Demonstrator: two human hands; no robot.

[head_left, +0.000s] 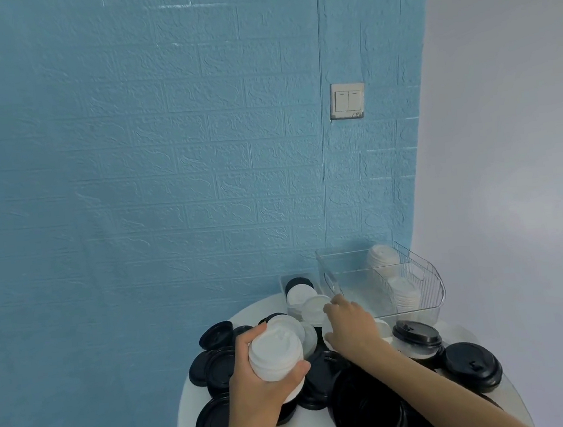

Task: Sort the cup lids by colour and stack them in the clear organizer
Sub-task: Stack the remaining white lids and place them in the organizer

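Black lids (360, 408) and white lids (307, 300) lie mixed in a pile on a round white table (186, 418). My left hand (258, 384) grips a stack of white lids (275, 355) above the pile's left side. My right hand (349, 324) reaches across the pile with its fingers bent over a white lid (382, 329) near the clear organizer (433, 308). Whether it grips that lid is hidden. The organizer stands at the table's back right and holds two stacks of white lids (403, 293).
A small clear tray (285, 283) at the back holds a black lid and white lids. A blue brick-pattern wall with a light switch (347, 101) rises right behind the table. A black lid stack (472, 365) sits at the right edge.
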